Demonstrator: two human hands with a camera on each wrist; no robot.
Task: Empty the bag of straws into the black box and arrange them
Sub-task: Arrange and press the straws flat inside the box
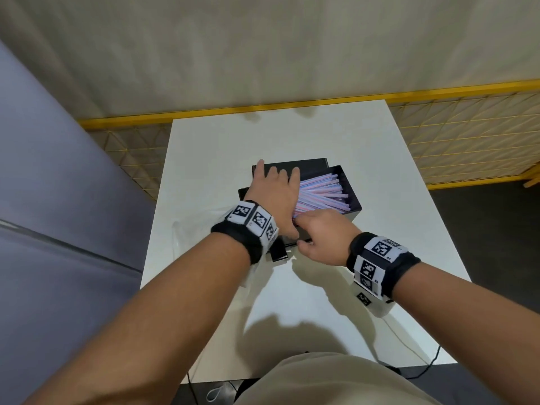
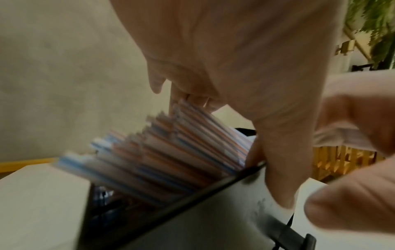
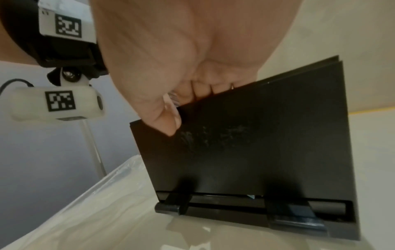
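A black box (image 1: 349, 185) stands mid-table, full of pink and blue striped straws (image 1: 321, 194) lying lengthwise. My left hand (image 1: 276, 185) lies flat on the left part of the straws, fingers straight and reaching to the far wall. The left wrist view shows the straws (image 2: 160, 152) fanned under that palm above the box wall (image 2: 192, 219). My right hand (image 1: 306, 229) holds the near wall of the box (image 3: 256, 143), fingers hooked over its rim at the straw ends and the thumb (image 3: 166, 121) on the outer face. The clear plastic bag (image 1: 193, 229) lies crumpled left of the box.
The white table (image 1: 350, 302) has bare surface on all sides of the box. A yellow mesh fence (image 1: 467, 135) runs behind and to the right. A grey padded surface (image 1: 58, 200) borders the left. A thin cable (image 1: 409, 340) crosses the near right corner.
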